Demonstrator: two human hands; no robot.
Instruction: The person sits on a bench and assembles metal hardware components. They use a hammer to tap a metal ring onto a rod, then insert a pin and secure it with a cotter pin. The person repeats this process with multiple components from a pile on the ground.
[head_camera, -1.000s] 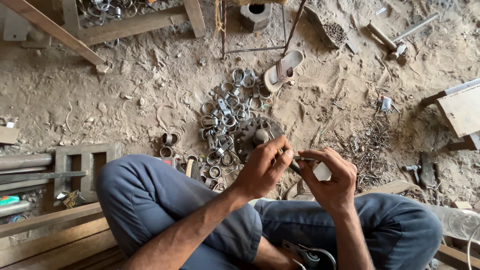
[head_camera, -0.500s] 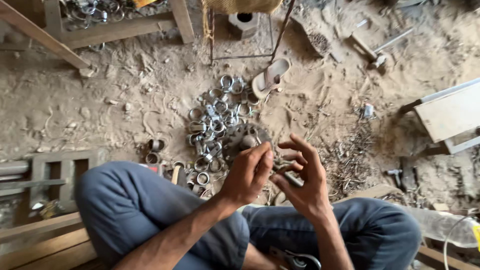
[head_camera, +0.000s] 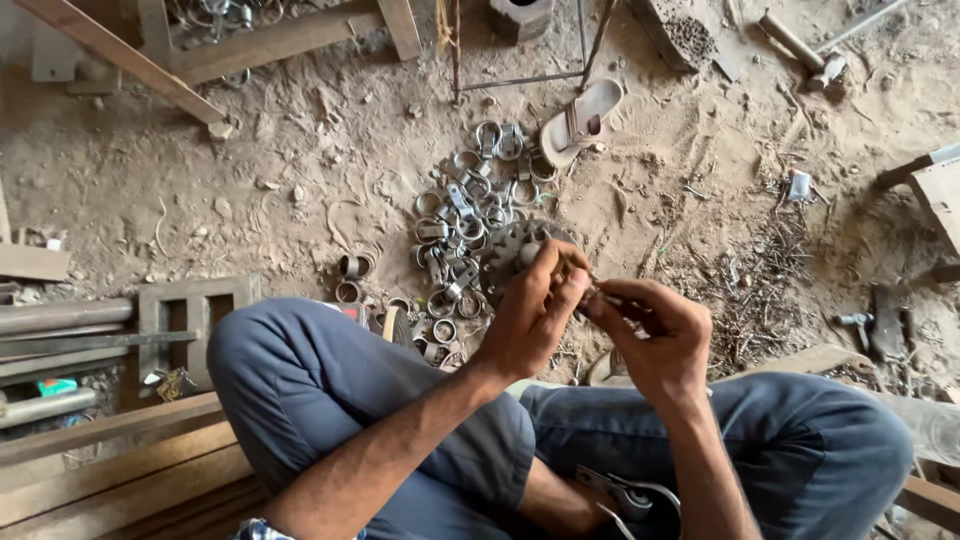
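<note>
At far left we see a small teal packet (head_camera: 56, 386) among grey pipes (head_camera: 60, 318). Mid-floor lies a heap of metal clamp rings (head_camera: 470, 215) beside a toothed gear (head_camera: 505, 255). Our left hand (head_camera: 530, 310) and right hand (head_camera: 655, 335) pinch one small metal piece (head_camera: 590, 296) between closed fingertips, above our knees.
</note>
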